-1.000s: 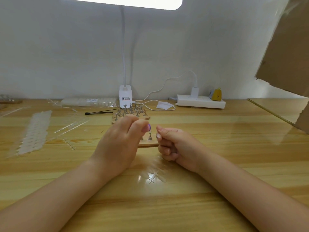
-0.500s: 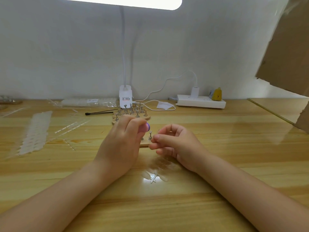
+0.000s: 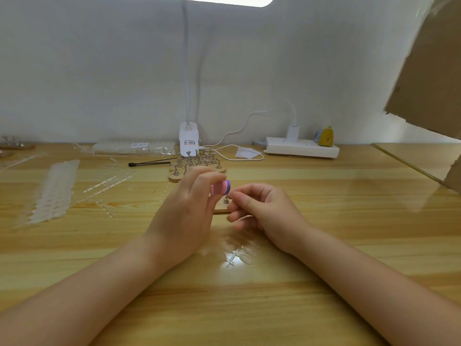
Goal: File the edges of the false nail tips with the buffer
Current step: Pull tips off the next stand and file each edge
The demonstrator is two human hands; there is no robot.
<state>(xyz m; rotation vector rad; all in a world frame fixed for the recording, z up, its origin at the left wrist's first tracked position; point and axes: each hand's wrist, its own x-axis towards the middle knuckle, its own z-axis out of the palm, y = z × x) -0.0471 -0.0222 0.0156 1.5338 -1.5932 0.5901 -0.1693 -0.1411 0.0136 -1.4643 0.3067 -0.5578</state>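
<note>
My left hand (image 3: 184,216) grips a small pink, white and purple buffer block (image 3: 220,188) between thumb and fingers, above the middle of the desk. My right hand (image 3: 262,211) is just to its right, fingers curled and thumb and forefinger pinched together right at the buffer's purple end; the nail tip itself is too small to make out. Under the hands a small wooden stand (image 3: 222,208) carries a metal peg. Clear false nail tips on a sprue (image 3: 237,253) lie on the desk near my right wrist.
A wooden holder with several metal pegs (image 3: 197,163) stands behind the hands, by the lamp base (image 3: 188,142). A black tool (image 3: 149,163) and strips of clear tips (image 3: 53,191) lie left. A power strip (image 3: 301,147) sits back right; cardboard (image 3: 429,71) hangs at right.
My left hand has turned so the buffer's pink and purple layers show. My right hand has risen and its pinched fingertips have come up against the buffer's end.
</note>
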